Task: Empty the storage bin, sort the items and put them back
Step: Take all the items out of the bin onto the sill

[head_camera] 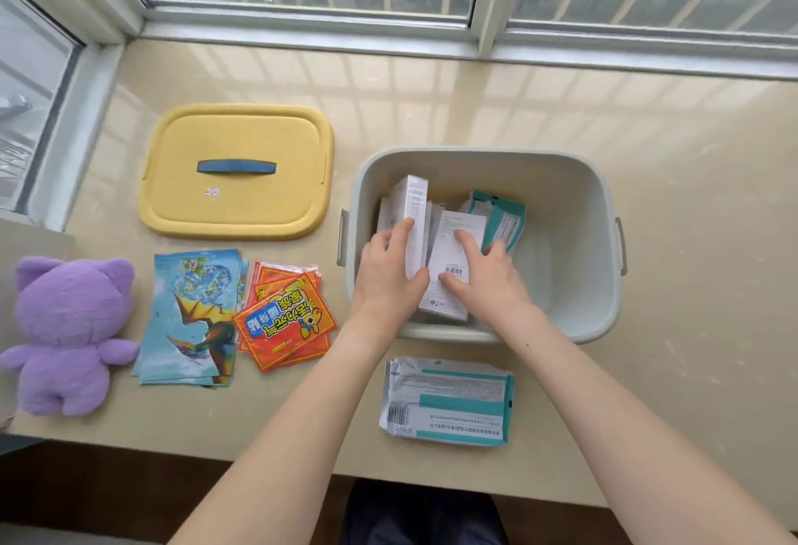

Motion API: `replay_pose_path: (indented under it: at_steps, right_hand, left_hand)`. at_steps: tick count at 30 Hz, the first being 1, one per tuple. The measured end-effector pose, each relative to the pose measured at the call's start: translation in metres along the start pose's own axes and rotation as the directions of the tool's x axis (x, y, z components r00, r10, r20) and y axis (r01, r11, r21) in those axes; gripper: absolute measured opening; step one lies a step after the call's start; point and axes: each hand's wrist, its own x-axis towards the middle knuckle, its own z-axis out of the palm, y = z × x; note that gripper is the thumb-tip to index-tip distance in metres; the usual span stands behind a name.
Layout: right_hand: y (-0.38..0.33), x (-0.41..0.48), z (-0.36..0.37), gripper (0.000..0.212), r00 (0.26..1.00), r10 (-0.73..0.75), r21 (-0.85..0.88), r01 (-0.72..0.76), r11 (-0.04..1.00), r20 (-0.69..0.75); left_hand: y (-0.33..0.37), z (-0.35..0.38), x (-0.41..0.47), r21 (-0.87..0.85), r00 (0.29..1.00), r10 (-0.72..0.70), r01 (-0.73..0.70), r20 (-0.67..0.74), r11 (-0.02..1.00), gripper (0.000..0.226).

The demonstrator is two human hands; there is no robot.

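A pale grey storage bin [574,208] stands open on the beige sill. Inside it are white boxes and teal-and-white packets [503,216]. My left hand [388,272] grips an upright white box [413,208] at the bin's left side. My right hand [483,277] rests on a flat white box with a barcode [453,242], fingers spread over it. Laid out on the sill are a teal-and-white packet [447,400] in front of the bin, a pile of red-orange sachets [285,320], a stack of blue picture cards [190,320] and a purple plush toy [69,328].
The bin's yellow lid [237,199] with a blue handle lies flat to the left of the bin. A window frame [475,33] runs along the back and left. The sill's front edge [216,456] is close to the sorted items.
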Motion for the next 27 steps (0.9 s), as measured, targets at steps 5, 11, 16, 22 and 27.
replay_pose_path:
  at_steps: [5, 11, 16, 22, 27]
  right_hand:
    - [-0.004, 0.003, 0.008, 0.08, 0.999, 0.042, 0.174, -0.046, 0.984, 0.023]
    - [-0.004, 0.004, 0.01, 0.081, 0.989, 0.144, 0.463, -0.108, 0.88, -0.042]
    - [-0.005, -0.01, -0.006, 0.066, 0.977, 0.121, 0.572, 0.001, 0.82, -0.176]
    - [-0.011, -0.06, -0.051, 0.064, 0.933, 0.17, 0.682, 0.1, 0.724, -0.317]
    - [-0.016, -0.132, -0.1, 0.061, 0.899, 0.156, 0.688, 0.193, 0.699, -0.41]
  left_hand:
    - [0.005, 0.001, 0.0, 0.02, 0.999, -0.012, 0.011, 0.046, 1.0, 0.08]
    - [0.004, -0.005, 0.001, -0.099, 0.992, -0.122, 0.125, 0.033, 0.987, 0.077]
    - [0.005, -0.017, -0.006, -0.252, 0.993, -0.094, 0.074, -0.068, 0.965, 0.068]
    - [0.018, -0.062, -0.036, -0.493, 0.978, -0.165, 0.081, -0.128, 0.866, 0.063]
    - [0.053, -0.107, -0.079, -0.651, 0.973, -0.204, 0.088, -0.105, 0.754, 0.063]
